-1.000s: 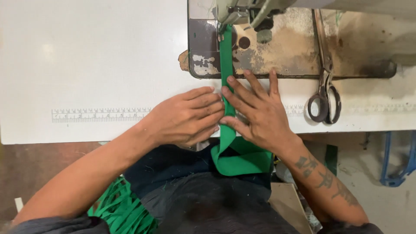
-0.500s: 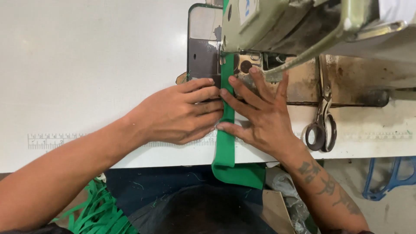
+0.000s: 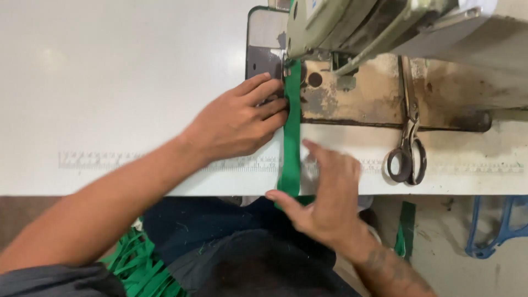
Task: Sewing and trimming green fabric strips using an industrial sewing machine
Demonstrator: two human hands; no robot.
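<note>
The head view looks straight down on a glossy white worktop that fills the left and centre, with ceiling light glaring off it and a printed ruler strip running along its near edge. Below that edge on the far left, a loose heap of green fabric strips lies at the person's lap, beside dark clothing. The left hand lies flat on the worktop, palm down with fingers spread and extended, their tips pressing against the left edge of a green fabric strip; its grip is open, holding nothing. The strip runs from under the sewing machine head straight down across the ruler strip and hangs over the worktop's front edge. The right hand hovers at that front edge, fingers loosely open and slightly blurred, its thumb and fingertips at the hanging lower end of the strip; whether it pinches the fabric cannot be told. Right of the strip, the machine's bed is worn, stained tan and brown, set into the worktop. A pair of scissors lies on it, blades pointing away, dark handles nearest the person. At far right, below the worktop, a grey floor shows, with a blue frame.
</note>
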